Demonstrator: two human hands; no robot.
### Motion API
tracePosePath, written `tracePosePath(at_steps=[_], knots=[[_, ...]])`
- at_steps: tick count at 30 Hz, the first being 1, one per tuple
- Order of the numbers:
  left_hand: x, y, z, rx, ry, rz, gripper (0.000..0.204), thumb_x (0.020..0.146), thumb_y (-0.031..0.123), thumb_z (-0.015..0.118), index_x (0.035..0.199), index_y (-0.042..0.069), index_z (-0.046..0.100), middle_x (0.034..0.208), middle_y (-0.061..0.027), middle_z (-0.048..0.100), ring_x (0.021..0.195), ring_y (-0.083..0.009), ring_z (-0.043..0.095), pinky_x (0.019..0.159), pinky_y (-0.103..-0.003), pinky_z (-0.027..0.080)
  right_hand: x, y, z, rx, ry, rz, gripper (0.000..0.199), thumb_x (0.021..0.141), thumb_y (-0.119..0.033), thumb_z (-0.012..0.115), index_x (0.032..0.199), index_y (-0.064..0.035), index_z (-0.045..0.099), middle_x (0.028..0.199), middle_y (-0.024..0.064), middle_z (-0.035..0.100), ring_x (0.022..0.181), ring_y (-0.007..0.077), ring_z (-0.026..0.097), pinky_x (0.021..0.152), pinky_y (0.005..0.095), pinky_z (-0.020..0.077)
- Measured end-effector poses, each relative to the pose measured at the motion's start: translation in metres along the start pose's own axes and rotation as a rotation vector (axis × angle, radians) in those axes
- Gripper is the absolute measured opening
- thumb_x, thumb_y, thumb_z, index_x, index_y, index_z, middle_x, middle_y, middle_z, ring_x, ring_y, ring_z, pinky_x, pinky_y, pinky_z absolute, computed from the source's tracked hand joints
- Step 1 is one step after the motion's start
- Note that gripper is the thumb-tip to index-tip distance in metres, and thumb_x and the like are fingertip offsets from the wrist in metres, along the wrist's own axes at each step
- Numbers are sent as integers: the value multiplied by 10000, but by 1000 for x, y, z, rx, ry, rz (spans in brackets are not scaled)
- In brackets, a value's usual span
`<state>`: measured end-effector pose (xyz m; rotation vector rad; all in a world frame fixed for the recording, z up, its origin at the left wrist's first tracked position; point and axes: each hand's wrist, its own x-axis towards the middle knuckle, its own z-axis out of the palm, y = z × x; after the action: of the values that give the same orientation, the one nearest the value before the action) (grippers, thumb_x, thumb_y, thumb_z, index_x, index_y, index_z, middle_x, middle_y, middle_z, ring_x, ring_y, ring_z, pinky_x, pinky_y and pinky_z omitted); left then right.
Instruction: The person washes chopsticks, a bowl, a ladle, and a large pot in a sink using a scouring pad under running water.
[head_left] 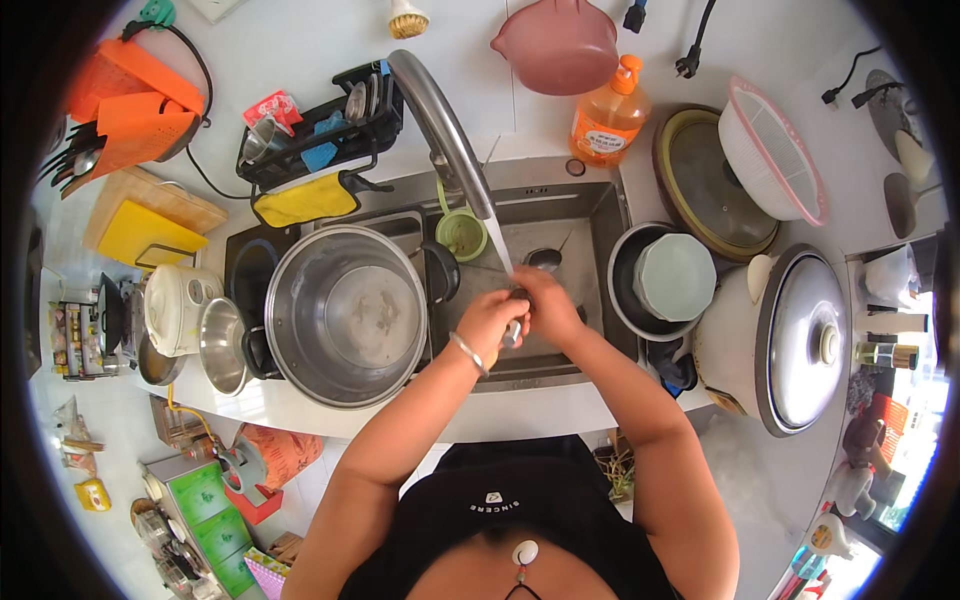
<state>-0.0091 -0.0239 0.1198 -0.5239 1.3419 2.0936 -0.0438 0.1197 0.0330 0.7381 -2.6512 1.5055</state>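
Observation:
Over the sink [590,350], my left hand [488,325] and my right hand [550,308] meet, fingers closed. Between them is a utensil with a grey metal handle [512,334]; its other end is hidden by my fingers. Water from the curved faucet [450,130] runs down onto my hands. Just beyond them in the sink lies a metal spoon or ladle [543,260]. A small green strainer [461,235] sits at the sink's left part. Left of my left hand, a large steel pot [345,315] stands with its inside showing.
On the right are a dark bowl holding a pale green bowl [675,278], a large lidded pot [775,340], a glass lid [710,180] and a white-pink basket [770,150]. Behind the sink stand an orange soap bottle [610,115] and a black rack [320,140] with a yellow cloth [308,200].

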Motion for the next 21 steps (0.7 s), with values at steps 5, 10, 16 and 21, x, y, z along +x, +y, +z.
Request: tracePosePath(at_steps=[5, 10, 16, 21], knots=[[-34, -6, 8, 181, -47, 155, 300, 915, 277, 548, 967, -15, 592, 748, -57, 574, 587, -96, 501, 475, -227, 383, -4, -42, -33, 272, -102, -66, 442, 700, 123, 611, 1120, -15, 586, 1113, 172, 614, 937, 325, 622, 829, 374, 501], [-66, 26, 21, 560, -98, 305, 460, 933, 326, 539, 1219, -34, 521, 845, -68, 588, 631, -106, 558, 544, -223, 443, -5, -44, -69, 792, -151, 106, 334, 757, 136, 587, 1053, -18, 608, 1175, 133, 610, 1001, 204, 606, 841, 312, 484], [-61, 33, -8, 1151, -23, 495, 434, 807, 193, 697, 1153, -25, 555, 899, -112, 599, 604, -155, 589, 596, -285, 475, 3, -53, -136, 805, 149, 205, 228, 763, 113, 609, 942, -28, 610, 1252, 153, 559, 1100, 209, 541, 951, 338, 416], [-48, 2, 2, 1232, -155, 531, 442, 796, 325, 671, 1073, -8, 581, 806, -134, 610, 704, -292, 584, 638, -392, 462, 11, -60, -173, 667, 262, 184, 252, 755, 113, 621, 945, -48, 579, 1160, 125, 617, 1047, 181, 566, 870, 294, 450]])
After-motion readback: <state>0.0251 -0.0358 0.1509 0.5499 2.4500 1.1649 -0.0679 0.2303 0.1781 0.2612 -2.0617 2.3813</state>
